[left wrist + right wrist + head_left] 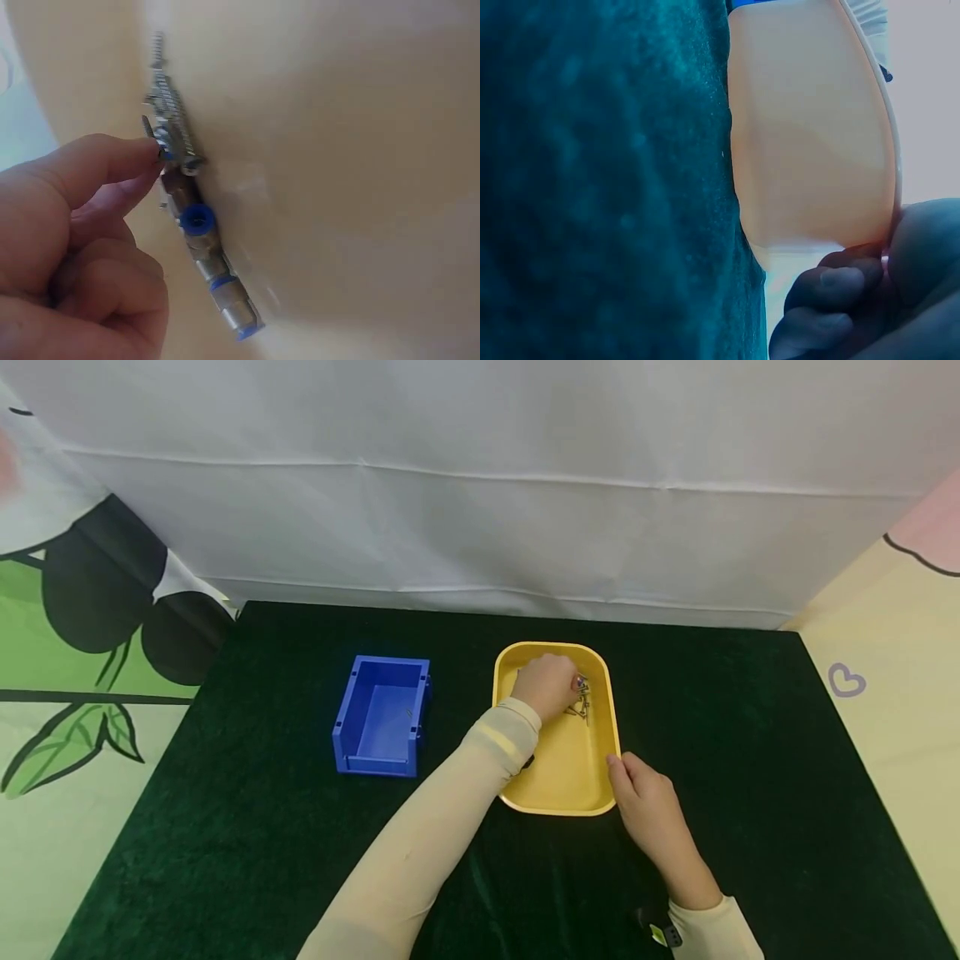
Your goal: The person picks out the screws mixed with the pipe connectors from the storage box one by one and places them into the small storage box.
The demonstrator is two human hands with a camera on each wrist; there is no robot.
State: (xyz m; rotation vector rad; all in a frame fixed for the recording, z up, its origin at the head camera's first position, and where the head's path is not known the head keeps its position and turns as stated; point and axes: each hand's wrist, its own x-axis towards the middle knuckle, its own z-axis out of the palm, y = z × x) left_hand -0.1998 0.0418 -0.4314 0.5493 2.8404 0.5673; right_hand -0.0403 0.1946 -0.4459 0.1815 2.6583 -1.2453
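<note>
My left hand [546, 687] reaches into the yellow tray [564, 777]. In the left wrist view its thumb and forefinger pinch a small screw [148, 127], whose threaded shank sticks up past the fingertips. Close by lies a pile of silver screws [174, 112], and below it a row of metal tube fittings [232, 304] with blue collars. My right hand [651, 806] grips the tray's near right rim, thumb on top and fingers curled beneath, as the right wrist view shows.
A blue open-front bin [382, 722] stands to the left of the tray, with a tiny thin piece [409, 713] inside. Both containers sit on a dark green cloth [247, 827]. A white curtain [480, 527] hangs behind the table's far edge.
</note>
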